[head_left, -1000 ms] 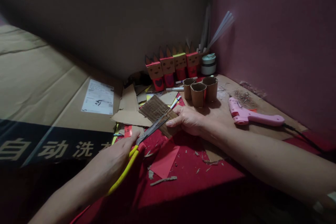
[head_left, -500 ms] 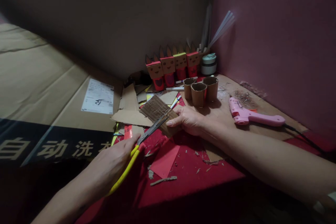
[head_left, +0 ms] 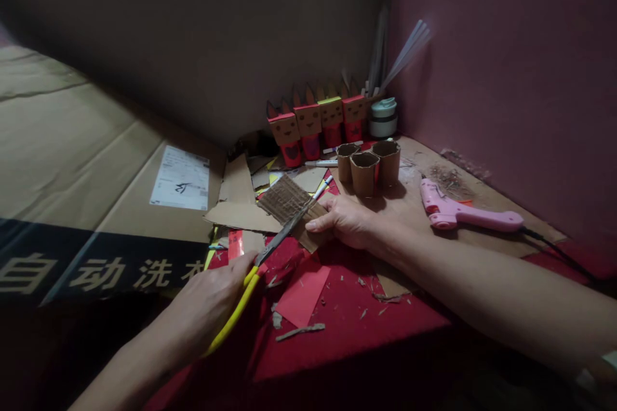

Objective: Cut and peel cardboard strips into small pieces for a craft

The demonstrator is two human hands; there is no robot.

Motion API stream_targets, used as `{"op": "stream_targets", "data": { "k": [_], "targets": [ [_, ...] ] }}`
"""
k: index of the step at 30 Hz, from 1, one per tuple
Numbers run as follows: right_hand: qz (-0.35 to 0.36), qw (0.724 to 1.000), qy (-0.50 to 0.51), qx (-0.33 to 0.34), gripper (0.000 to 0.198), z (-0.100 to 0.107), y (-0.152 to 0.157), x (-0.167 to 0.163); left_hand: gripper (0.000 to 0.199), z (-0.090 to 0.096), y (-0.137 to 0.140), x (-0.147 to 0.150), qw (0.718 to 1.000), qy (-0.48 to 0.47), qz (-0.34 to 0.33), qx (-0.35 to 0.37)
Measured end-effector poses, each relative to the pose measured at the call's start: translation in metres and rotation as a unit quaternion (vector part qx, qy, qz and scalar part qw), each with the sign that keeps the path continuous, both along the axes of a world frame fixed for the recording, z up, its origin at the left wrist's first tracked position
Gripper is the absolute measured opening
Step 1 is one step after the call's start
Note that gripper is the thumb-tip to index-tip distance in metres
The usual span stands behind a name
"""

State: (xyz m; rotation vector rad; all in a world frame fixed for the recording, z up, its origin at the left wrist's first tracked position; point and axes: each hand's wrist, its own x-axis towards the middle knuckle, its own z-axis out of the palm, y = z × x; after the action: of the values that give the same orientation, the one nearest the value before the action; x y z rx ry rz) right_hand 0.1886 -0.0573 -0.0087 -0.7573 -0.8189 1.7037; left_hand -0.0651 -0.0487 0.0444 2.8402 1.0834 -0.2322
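In my left hand (head_left: 216, 295) is a pair of scissors (head_left: 236, 318) with yellow handles, the fingers closed around the grips. Its metal blades lie across a corrugated piece of cardboard (head_left: 285, 199) and look nearly closed on it. My right hand (head_left: 344, 221) pinches that cardboard at its right end, thumb on top. Beneath the two hands, a red paper piece (head_left: 303, 292) lies on the red tabletop among small scraps. A loose cardboard strip (head_left: 243, 215) rests just left of the blades.
Three cardboard tubes (head_left: 365, 173) stand behind my right hand. A pink glue gun (head_left: 472, 215) with a cord lies at the right. Several red cardboard figures (head_left: 308, 122) and a pale green jar (head_left: 384, 119) line the back. A big carton (head_left: 106, 173) fills the left.
The scissor blades have come closer together across the cardboard, and my left hand has shifted slightly right. My right hand stays in place with the cardboard.
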Motion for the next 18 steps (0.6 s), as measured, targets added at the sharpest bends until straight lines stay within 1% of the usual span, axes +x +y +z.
{"op": "stream_targets", "data": {
  "k": [3,8,13,15,18],
  "targets": [
    [-0.004,1.0,-0.004,0.007,0.027,0.001,0.0,0.0,0.036,-0.001,0.0,0.001,0.998,0.056,0.01,0.007],
    [0.001,0.999,-0.033,-0.013,0.018,-0.001,0.0,0.0,0.033,-0.009,0.002,0.003,0.99,0.118,0.007,0.077],
    [-0.006,0.998,-0.043,-0.034,0.016,-0.002,0.001,0.001,0.03,-0.016,0.002,0.001,0.986,0.131,-0.002,0.098],
    [-0.007,0.998,-0.041,-0.041,0.015,-0.001,0.001,0.0,0.032,-0.014,0.002,0.001,0.99,0.118,-0.003,0.083],
    [-0.013,0.997,-0.041,-0.057,0.015,0.001,0.001,0.0,0.03,-0.006,0.001,0.004,0.999,0.039,-0.007,0.005]
  ]
}}
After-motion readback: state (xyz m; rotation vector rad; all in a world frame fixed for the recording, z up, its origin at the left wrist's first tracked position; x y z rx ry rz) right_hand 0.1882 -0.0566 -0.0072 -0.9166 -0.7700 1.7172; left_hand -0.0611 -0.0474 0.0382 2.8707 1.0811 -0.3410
